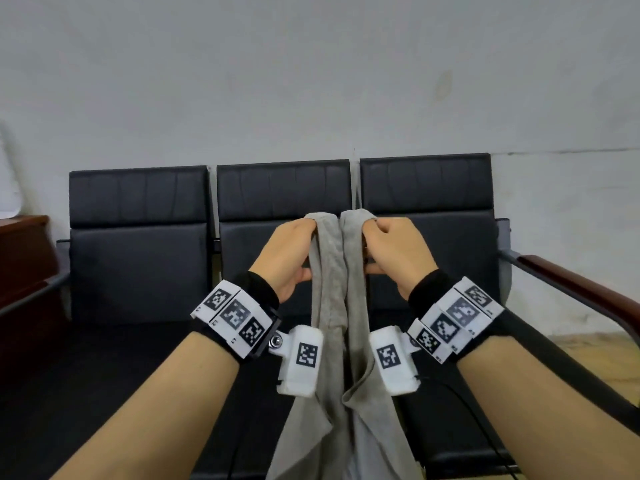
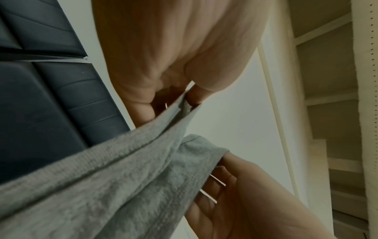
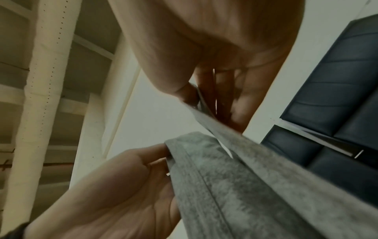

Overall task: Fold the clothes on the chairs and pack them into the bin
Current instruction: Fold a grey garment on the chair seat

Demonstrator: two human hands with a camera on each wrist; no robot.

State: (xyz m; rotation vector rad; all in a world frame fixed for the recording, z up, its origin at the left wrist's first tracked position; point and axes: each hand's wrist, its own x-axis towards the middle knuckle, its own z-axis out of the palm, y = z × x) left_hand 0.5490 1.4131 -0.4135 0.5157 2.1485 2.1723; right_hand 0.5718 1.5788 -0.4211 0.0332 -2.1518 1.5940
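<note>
1. We hold a grey garment (image 1: 332,306) up in front of the black chairs (image 1: 284,237). Our left hand (image 1: 289,258) and right hand (image 1: 394,254) each pinch a top corner, and the two corners are brought together side by side.
2. The cloth hangs limp in long folds below our wrists, so we judge it soft, light and floppy, with nothing in it to break. It will sag wherever it is not held.
3. The stitched hems at the top corners look like the best grip: the wrist views show thumb and fingers (image 2: 196,95) clamped on that edge.
4. The seats below look bare and wide, offering room to lay the garment flat. A wooden armrest (image 1: 581,289) bounds the right side.
5. The bin is not in view.
</note>
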